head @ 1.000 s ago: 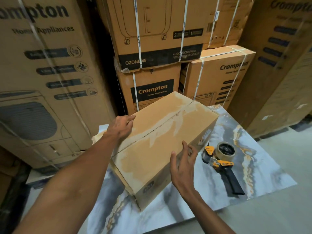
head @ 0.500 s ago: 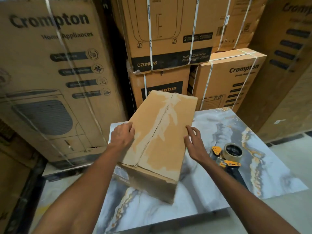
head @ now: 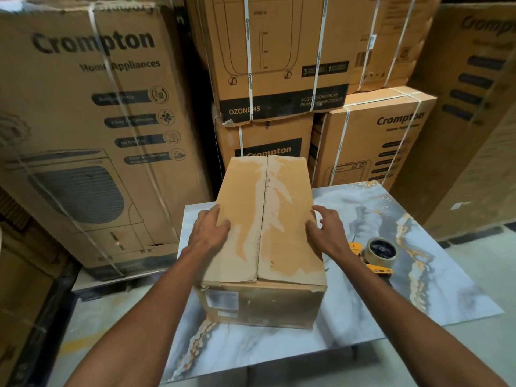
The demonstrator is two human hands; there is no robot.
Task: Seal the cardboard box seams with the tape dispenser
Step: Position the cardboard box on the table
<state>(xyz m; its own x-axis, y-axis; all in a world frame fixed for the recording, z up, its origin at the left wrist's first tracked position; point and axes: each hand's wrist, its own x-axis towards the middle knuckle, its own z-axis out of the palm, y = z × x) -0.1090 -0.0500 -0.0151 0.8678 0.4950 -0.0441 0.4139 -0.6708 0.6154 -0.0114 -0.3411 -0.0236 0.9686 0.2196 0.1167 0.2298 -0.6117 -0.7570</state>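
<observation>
A worn brown cardboard box [head: 265, 219] lies on the marble-patterned table [head: 418, 275], its long side pointing away from me. Its two top flaps meet in a bare centre seam with torn paper patches around it. My left hand [head: 208, 229] rests on the box's left top edge, fingers spread over the flap. My right hand [head: 325, 229] touches the right top edge, fingers loosely bent. The yellow and black tape dispenser [head: 377, 255] lies on the table just right of the box, partly hidden behind my right wrist.
Tall strapped appliance cartons [head: 97, 129] stand close behind and left of the table. More stacked cartons [head: 279, 65] rise behind the box, others [head: 474, 121] on the right. The table's front edge is near me; bare floor shows at the right.
The box has been turned from a diagonal lie until its seam runs straight away from me. Both hands moved with it and now sit on its two long top edges.
</observation>
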